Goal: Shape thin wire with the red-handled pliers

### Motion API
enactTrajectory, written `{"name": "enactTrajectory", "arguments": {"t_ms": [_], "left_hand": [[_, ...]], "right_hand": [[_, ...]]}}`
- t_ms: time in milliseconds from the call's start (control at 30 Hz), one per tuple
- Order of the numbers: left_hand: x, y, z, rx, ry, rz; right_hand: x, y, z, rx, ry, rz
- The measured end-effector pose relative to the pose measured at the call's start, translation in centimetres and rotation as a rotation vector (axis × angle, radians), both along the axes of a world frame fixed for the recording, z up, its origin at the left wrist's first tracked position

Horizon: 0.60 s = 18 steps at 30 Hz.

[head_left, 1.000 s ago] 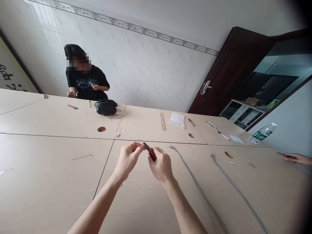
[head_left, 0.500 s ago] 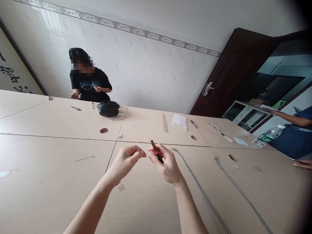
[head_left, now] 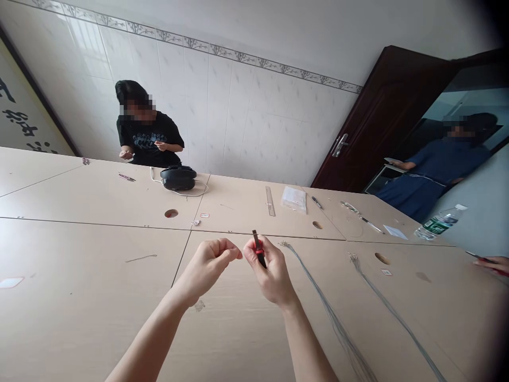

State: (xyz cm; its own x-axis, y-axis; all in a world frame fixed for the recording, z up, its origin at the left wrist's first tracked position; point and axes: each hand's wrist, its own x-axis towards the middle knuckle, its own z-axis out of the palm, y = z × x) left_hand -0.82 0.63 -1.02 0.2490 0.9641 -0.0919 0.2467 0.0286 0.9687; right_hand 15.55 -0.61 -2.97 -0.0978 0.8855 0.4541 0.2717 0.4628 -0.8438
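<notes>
**Pliers in the right hand, left hand set in a fine pinch**

Both hands meet, fingertips just apart, above the desk (head_left: pixel 99 318). The right hand (head_left: pixel 272 270) is wrapped around red-handled pliers (head_left: pixel 260 251), their dark nose pointing away from the wearer. The left hand (head_left: pixel 209 265) is folded, thumb and forefinger tips brought together; whether a fine piece lies between them is too small to tell. Right of the hands lie two bundles of thin grey strands, the nearer (head_left: pixel 318 292) and the farther (head_left: pixel 357 265), their small metallic ends toward the desk's middle seam. A single loose strand (head_left: pixel 141 258) lies left of the hands.

The step in hand appears to be close fingertip work, with the pliers held rather than applied. The next move would seem to call for a steady left pinch and a controlled turn of the pliers.
</notes>
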Motion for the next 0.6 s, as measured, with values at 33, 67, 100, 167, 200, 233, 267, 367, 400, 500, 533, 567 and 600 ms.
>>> {"name": "enactTrajectory", "arguments": {"t_ms": [33, 67, 100, 167, 200, 233, 267, 367, 400, 500, 533, 567, 600], "left_hand": [[-0.07, -0.05, 0.12, -0.002, -0.001, 0.002], [-0.15, -0.11, 0.28, -0.004, -0.003, 0.002], [-0.23, -0.18, 0.46, -0.004, -0.006, 0.000], [-0.35, -0.34, 0.81, -0.005, -0.006, -0.010], [-0.38, -0.42, 0.94, -0.008, -0.003, -0.017], [-0.38, -0.49, 1.03, -0.009, 0.000, -0.023], [-0.36, -0.55, 1.07, -0.010, 0.004, -0.031], [-0.26, -0.68, 0.98, -0.006, 0.006, -0.054], [-0.24, -0.70, 0.90, -0.006, 0.004, -0.062], [-0.22, -0.72, 0.69, -0.016, -0.001, -0.075], [-0.22, -0.73, 0.63, -0.020, -0.008, -0.077], [-0.21, -0.74, 0.58, -0.022, -0.022, -0.078], [-0.20, -0.77, 0.54, -0.020, -0.044, -0.075]], "right_hand": [[0.09, -0.02, -0.03, 0.001, 0.016, -0.015], [0.22, -0.03, -0.09, -0.002, 0.026, -0.029], [0.37, -0.05, -0.17, -0.010, 0.030, -0.040], [0.67, -0.09, -0.37, -0.033, 0.020, -0.039], [0.79, -0.12, -0.46, -0.045, 0.009, -0.030], [0.86, -0.15, -0.53, -0.053, 0.000, -0.020], [0.89, -0.20, -0.57, -0.059, -0.005, -0.008], [0.77, -0.37, -0.54, -0.057, -0.002, 0.041], [0.70, -0.42, -0.49, -0.051, -0.001, 0.053], [0.54, -0.51, -0.43, -0.030, -0.008, 0.062], [0.52, -0.51, -0.45, -0.026, -0.013, 0.061], [0.51, -0.50, -0.49, -0.023, -0.020, 0.055], [0.53, -0.49, -0.53, -0.018, -0.031, 0.043]]}}
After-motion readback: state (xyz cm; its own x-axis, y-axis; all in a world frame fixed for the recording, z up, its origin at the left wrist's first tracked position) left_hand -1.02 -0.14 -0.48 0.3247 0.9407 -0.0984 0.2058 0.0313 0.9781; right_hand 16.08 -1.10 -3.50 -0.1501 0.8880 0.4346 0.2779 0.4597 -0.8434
